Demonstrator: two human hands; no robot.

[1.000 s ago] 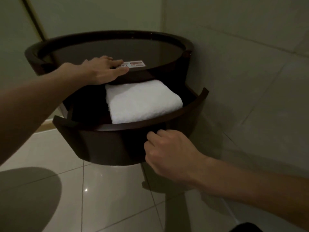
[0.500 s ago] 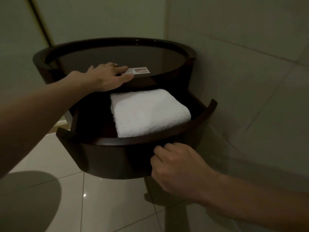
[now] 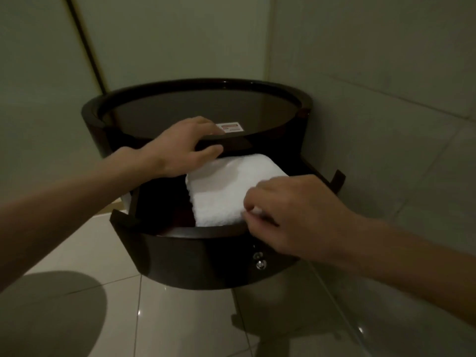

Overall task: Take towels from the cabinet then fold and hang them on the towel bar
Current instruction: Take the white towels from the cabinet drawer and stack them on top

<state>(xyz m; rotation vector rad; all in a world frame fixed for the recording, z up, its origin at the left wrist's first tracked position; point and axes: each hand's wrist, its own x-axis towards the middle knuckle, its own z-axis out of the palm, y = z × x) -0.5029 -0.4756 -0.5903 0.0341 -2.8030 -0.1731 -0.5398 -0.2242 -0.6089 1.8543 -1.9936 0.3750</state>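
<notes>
A dark round wooden cabinet (image 3: pixel 257 85) stands in the corner with its curved drawer (image 3: pixel 195 256) pulled out. A folded white towel (image 3: pixel 226 186) lies inside the drawer. My left hand (image 3: pixel 185 145) rests flat on the cabinet's front rim, fingers spread over the edge. My right hand (image 3: pixel 288 215) reaches over the drawer front and its fingertips pinch the towel's near right corner. No towel bar is in view.
Two metal knobs (image 3: pixel 258 260) sit on the drawer front. A small white and red sticker (image 3: pixel 230 127) lies on the cabinet top. Tiled walls (image 3: pixel 386 99) close in behind and to the right. Glossy floor tiles (image 3: pixel 180 318) spread below.
My right hand left the drawer front and moved up onto the towel's corner. The drawer is further out and the knobs now show. My left hand stays on the rim.
</notes>
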